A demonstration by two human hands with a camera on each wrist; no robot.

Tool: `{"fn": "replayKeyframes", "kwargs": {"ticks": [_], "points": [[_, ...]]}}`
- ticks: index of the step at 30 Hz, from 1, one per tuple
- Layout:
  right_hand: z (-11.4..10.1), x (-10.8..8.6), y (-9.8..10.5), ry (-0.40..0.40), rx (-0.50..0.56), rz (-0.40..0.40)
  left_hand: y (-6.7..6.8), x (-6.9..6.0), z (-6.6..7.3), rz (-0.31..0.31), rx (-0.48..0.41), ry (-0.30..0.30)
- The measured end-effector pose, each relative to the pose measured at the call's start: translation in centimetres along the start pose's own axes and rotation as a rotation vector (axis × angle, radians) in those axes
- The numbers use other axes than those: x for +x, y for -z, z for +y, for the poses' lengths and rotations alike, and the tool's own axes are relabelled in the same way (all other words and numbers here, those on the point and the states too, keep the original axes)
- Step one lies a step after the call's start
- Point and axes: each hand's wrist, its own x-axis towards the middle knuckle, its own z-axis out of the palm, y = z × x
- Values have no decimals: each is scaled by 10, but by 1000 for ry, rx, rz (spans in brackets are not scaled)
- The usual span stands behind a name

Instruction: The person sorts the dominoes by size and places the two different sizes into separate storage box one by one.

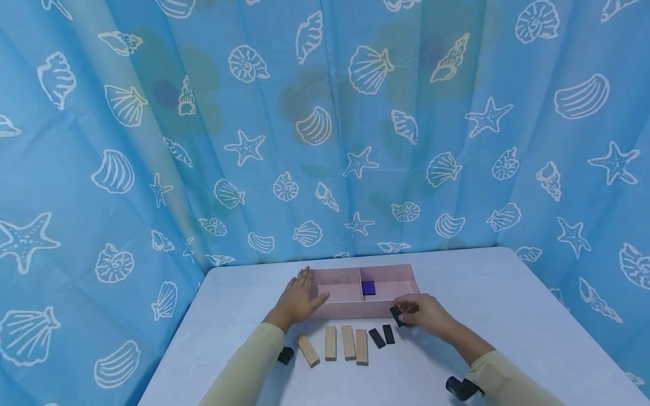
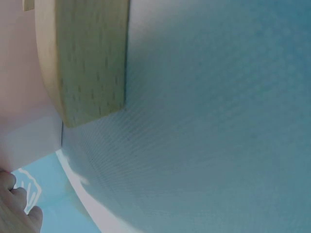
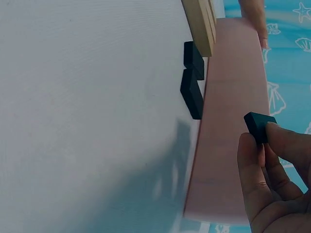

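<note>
A pink box (image 1: 350,311) with two compartments stands on the table. My left hand (image 1: 296,299) rests on its left end, fingers extended along the rim and thumb over the near side; only some knuckles (image 2: 17,204) show in the left wrist view. Between thumb and fingertips, my right hand (image 1: 426,316) pinches a small black block (image 3: 257,125), held up by the box's front wall near its right corner. A purple block (image 1: 368,288) lies in the right compartment. Two more black blocks (image 1: 377,338) (image 3: 192,94) lie on the table before the box.
Several pale wooden blocks (image 1: 331,343) lie in a loose row in front of the box, one (image 2: 92,58) close to the left wrist camera. Black wrist devices (image 1: 461,388) sit under both forearms. A blue shell-patterned curtain (image 1: 325,158) hangs behind the white table (image 1: 244,287).
</note>
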Motion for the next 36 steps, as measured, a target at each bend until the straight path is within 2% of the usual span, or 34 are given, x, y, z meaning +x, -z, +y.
{"fn": "replayKeyframes", "kwargs": {"ticks": [15,24,36], "points": [[-12,6,23,15,45,38,1,-1,-1,21,10,-22],[-13,14,27,20,59,51,3,-2,3,10,2,1],[-18,22,28,31,84,58,0,-1,2,8,43,11]]}}
